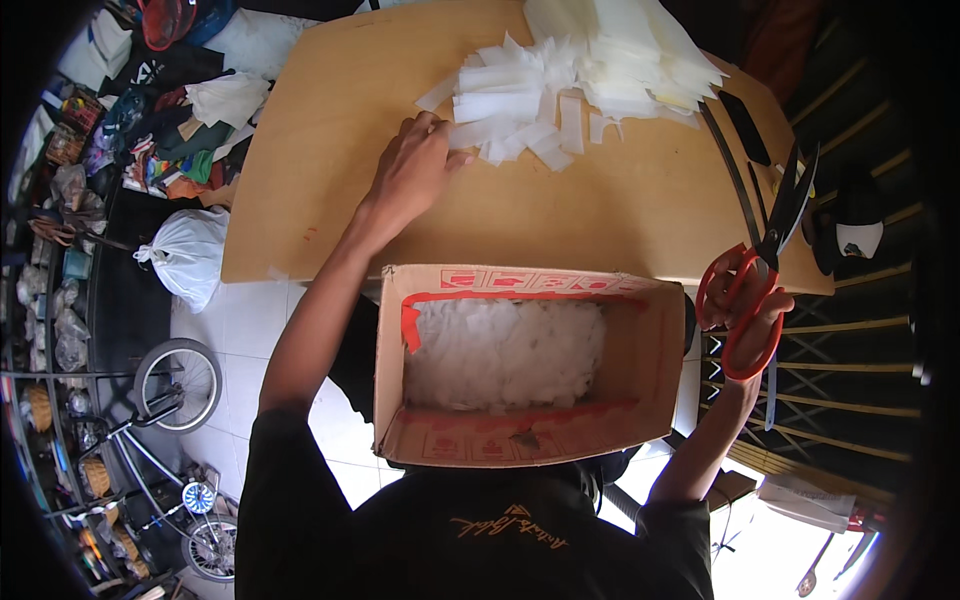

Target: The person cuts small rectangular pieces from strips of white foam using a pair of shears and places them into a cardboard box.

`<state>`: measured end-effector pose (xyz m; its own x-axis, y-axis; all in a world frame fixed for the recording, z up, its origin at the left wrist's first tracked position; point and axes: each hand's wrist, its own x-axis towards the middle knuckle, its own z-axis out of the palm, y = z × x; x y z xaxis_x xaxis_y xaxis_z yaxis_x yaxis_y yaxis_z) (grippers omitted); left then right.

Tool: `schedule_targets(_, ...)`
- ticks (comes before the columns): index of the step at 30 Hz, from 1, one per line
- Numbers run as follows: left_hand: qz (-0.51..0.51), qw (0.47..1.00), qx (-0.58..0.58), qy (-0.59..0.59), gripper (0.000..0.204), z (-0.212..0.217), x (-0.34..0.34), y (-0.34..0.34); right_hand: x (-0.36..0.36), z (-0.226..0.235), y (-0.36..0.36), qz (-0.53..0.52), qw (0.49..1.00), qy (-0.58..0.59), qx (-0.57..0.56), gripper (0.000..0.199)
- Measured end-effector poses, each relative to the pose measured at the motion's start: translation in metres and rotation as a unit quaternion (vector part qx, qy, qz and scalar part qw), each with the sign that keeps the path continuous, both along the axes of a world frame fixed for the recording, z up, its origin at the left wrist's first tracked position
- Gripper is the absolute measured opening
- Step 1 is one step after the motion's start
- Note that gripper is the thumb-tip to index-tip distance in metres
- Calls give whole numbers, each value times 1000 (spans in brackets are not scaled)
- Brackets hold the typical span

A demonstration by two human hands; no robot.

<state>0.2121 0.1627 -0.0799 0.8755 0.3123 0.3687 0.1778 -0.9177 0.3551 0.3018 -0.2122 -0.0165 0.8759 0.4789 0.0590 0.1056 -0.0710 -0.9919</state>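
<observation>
My left hand (412,168) reaches over the tan table, fingers bent and thumb held apart from them, at the near left edge of a loose heap of white translucent strips (500,95). No strip shows clearly in its grasp. Off to the right, my right hand (742,305) is closed round the red handles of a large pair of scissors (770,245). The dark blades point up and away from me, spread apart. Between my forearms an open cardboard box (530,445) rests at my lap, a layer of small white cut pieces (500,350) inside.
Behind the strips lies a stack of pale sheets (640,55). A black flat object (745,128) and long dark strips lie along the table's right edge. On the left are a tied white bag (190,255), piled clothes (190,130) and a small bicycle (150,470). A slatted gate stands right.
</observation>
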Motion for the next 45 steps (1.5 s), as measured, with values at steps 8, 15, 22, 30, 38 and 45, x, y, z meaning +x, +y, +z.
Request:
schedule_targets(8, -20, 999, 43, -1, 22, 9, 1, 6, -17, 15, 2, -2, 999, 11, -45, 112)
schedule_targets(15, -119, 873, -474, -16, 14, 83, -43, -17, -33, 14, -22, 79, 996, -6, -30, 79)
schedule_targets(22, -235, 762, -597, 91, 20, 124, -97, -97, -92, 28, -52, 120, 986, 43, -108, 66)
schedule_targets(30, -209, 755, -610, 119, 21, 103, -114, -109, -99, 43, -66, 263, 936, 65, -226, 72)
schedule_targets(38, -165, 729, -633, 201, 19, 94, -120, -122, -97, 42, -63, 339, 900, 55, -267, 80)
schedule_targets(45, -232, 698, -642, 217, 19, 83, -120, -137, -91, 45, -61, 375, 879, 48, -289, 87)
